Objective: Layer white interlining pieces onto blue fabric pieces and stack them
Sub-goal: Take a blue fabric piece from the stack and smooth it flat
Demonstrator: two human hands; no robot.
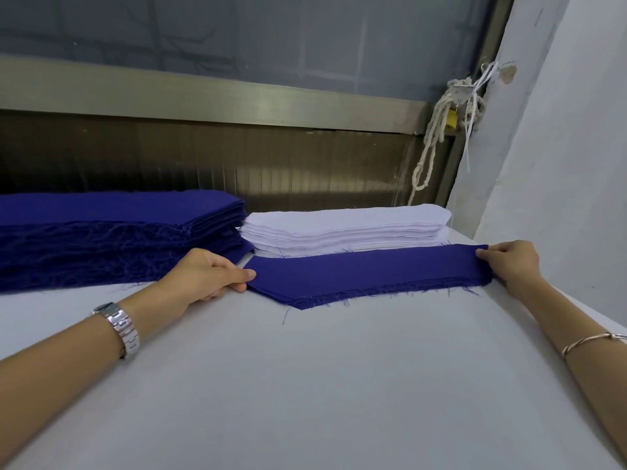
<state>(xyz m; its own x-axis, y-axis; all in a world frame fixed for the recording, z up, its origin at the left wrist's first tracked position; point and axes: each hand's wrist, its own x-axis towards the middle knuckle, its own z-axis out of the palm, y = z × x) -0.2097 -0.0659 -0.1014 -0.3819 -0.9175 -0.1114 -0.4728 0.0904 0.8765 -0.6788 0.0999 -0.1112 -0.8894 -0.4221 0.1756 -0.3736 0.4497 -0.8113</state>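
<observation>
A long blue fabric piece lies flat across the far part of the white table, its left end cut to a slanted point and its near edge frayed with loose threads. That near edge looks thicker than one layer, so it may be a small pile of pieces, though the view is too soft to be sure.

The left hand grasps the pointed left end, with the thumb laid on top and the other fingers curled in beneath the cloth. The right hand pinches the squared right end at its far corner, fingers bent over the edge. Both forearms reach forward over the table; a metal wristwatch sits on the left wrist and a thin bangle on the right.

Just behind the held piece, touching its far edge, stands the stack of white interlining pieces. To the left of that, beside it, is a taller stack of blue fabric with a ragged, thready front.

A knotted white rope and a yellow padlock hang in the far right corner, by the pale wall
</observation>
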